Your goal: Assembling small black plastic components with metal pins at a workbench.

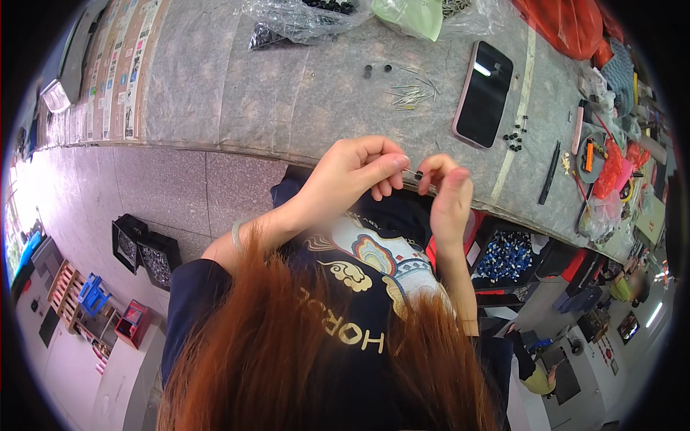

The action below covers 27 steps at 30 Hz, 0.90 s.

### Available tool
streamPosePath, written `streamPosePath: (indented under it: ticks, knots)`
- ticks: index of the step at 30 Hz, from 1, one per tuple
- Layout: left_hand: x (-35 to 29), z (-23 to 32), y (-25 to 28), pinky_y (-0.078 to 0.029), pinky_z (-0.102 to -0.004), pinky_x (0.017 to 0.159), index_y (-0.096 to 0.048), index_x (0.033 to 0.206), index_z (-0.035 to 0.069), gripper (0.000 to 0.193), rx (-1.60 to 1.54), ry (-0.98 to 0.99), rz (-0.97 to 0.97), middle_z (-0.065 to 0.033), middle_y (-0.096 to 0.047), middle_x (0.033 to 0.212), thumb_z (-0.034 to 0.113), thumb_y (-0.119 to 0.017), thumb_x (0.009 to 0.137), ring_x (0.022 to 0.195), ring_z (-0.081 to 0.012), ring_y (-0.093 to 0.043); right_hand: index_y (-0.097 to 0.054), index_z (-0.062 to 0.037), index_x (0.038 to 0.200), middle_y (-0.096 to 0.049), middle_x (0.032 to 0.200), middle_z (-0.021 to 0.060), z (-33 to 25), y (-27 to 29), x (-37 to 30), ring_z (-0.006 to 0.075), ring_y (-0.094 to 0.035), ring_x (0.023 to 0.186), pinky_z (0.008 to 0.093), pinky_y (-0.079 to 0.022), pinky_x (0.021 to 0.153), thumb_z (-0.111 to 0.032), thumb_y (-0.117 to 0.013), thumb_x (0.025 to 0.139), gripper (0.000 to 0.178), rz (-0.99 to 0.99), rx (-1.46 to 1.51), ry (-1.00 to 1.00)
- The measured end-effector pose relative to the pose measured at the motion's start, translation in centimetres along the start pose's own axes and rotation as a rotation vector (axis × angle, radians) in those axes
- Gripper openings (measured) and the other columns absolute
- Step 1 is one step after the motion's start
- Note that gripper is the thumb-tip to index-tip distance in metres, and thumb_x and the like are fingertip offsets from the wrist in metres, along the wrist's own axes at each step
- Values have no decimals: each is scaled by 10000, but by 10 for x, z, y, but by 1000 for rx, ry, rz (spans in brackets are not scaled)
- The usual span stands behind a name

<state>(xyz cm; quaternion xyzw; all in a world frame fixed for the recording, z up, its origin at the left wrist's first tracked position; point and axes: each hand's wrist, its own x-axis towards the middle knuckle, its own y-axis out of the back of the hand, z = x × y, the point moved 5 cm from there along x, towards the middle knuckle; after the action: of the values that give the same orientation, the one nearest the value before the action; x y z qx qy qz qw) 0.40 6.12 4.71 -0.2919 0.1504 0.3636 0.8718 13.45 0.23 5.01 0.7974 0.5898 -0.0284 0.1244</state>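
Observation:
My left hand (363,169) is closed, thumb and forefinger pinching a thin metal pin (407,170) near the table's front edge. A small black cap (418,174) sits at the pin's right end. My right hand (447,190) is beside that cap, its bent fingertips at or against it and its thumb held apart. Beyond my hands lies a loose heap of thin metal pins (411,95) on the table. Two small black caps (388,68) lie behind the heap. Several more black pieces (513,138) are scattered right of the phone, some seemingly on pins.
A phone (484,93) lies on the grey-covered table (237,86). Clear bags of black parts (295,21) stand at the back. A dark pen-like tool (550,172) and an orange cutter (589,155) are at the right. Below the edge, a bin holds blue and white pieces (507,255).

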Motion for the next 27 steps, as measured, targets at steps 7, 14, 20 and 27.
streamPosePath:
  ticks: [7,14,20,27]
  knots:
    - [-1,0,-4,-422,-181,532,-538,842,-10,173,-74,5,34,-28,-544,675,142,-458,862,585,-61,-497,-555,1,870,-577,812,84,-19,-2,-6,145,-538,685,241,-434,647,-5,-614,708,173,1,-70,188]
    - [-4,4,-4,-426,-182,538,-539,851,8,128,190,33,-24,-11,-551,669,130,-505,833,593,-57,-511,-554,22,836,-587,738,99,-12,-1,-9,133,-557,666,231,-442,598,10,-593,733,111,33,23,93]
    - [-5,10,-8,-454,-203,618,-537,893,-10,135,446,-361,64,-51,-592,752,49,-568,775,719,-83,-561,-534,19,747,-547,632,66,-4,-2,-8,89,-495,569,215,-398,514,-57,-551,788,87,97,68,77]
    - [-3,6,-5,-455,-206,622,-535,914,-10,145,217,-194,103,-54,-583,781,58,-558,787,699,-83,-548,-479,2,675,-448,573,39,-3,-1,-5,98,-399,506,237,-321,457,-112,-513,814,183,156,-105,142]
